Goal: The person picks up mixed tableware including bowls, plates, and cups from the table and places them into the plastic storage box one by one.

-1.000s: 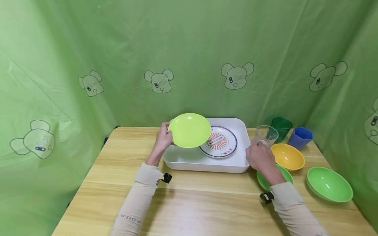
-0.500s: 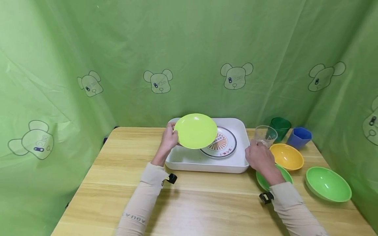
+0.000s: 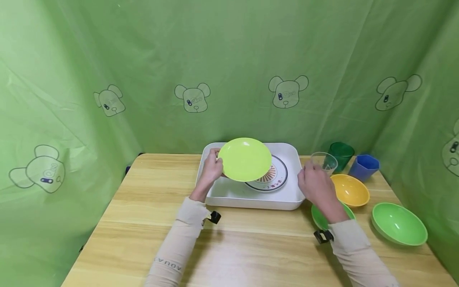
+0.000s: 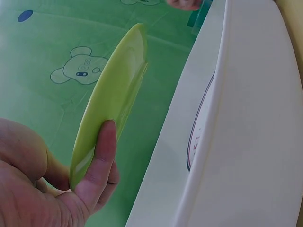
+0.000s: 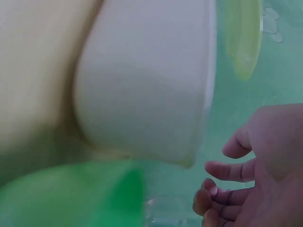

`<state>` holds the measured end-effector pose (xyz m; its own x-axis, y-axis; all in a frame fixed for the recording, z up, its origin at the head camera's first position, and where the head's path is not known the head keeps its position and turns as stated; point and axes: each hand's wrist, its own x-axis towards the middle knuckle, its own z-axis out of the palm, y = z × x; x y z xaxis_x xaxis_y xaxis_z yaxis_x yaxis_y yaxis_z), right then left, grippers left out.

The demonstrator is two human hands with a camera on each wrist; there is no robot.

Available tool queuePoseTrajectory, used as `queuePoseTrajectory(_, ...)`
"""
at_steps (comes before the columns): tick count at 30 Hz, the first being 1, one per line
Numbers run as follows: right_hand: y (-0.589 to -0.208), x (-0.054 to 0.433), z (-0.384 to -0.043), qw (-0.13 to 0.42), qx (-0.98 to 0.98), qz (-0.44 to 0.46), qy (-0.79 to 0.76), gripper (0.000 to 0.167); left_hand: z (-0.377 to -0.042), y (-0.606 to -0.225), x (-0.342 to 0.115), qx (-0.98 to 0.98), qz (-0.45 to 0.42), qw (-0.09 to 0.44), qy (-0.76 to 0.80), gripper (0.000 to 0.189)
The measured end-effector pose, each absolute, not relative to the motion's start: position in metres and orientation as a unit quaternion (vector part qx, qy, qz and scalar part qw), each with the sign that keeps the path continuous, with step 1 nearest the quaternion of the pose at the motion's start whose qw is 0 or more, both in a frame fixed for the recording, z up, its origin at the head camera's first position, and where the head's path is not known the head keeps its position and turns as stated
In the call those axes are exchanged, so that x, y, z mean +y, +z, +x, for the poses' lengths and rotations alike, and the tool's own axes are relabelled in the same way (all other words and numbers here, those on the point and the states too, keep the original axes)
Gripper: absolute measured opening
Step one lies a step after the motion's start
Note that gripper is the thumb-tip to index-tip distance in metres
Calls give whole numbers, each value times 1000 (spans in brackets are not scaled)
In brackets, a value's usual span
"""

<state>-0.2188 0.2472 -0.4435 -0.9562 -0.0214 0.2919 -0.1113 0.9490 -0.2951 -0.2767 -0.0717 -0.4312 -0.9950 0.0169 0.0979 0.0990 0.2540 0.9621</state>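
My left hand (image 3: 212, 167) pinches the left rim of a yellow-green plate (image 3: 245, 159), thumb on one face and fingers on the other. In the left wrist view the plate (image 4: 111, 101) stands tilted, raised above the white tray (image 4: 251, 109). Inside that tray lies a white plate with an orange sunburst print (image 3: 274, 179), partly hidden by the raised one. My right hand (image 3: 317, 183) hovers at the tray's right end, beside a clear glass (image 3: 328, 161). The right wrist view shows its fingers (image 5: 232, 170) loosely bent, holding nothing.
Right of the tray stand a dark green cup (image 3: 342, 155), a blue cup (image 3: 363, 167) and an orange bowl (image 3: 349, 190). A green bowl (image 3: 319, 217) sits partly under my right forearm, and a larger green bowl (image 3: 399, 224) is farther right. A green curtain (image 3: 229, 59) hangs behind the table.
My left hand has carried the yellow-green plate rightward over the tray, covering more of the printed plate. My right hand has risen slightly beside the clear glass, which has stayed in place.
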Motion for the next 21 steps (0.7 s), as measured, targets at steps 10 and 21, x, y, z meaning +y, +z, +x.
queuePoseTrajectory(10,-414,223,-226,140,-968,46,202,32,-275,-432,-57,-804,-41,24,-593,38)
queuePoseTrajectory(21,-414,213,-237,61,-951,65,295,52,-271,-434,-45,-790,-53,-3,-610,39)
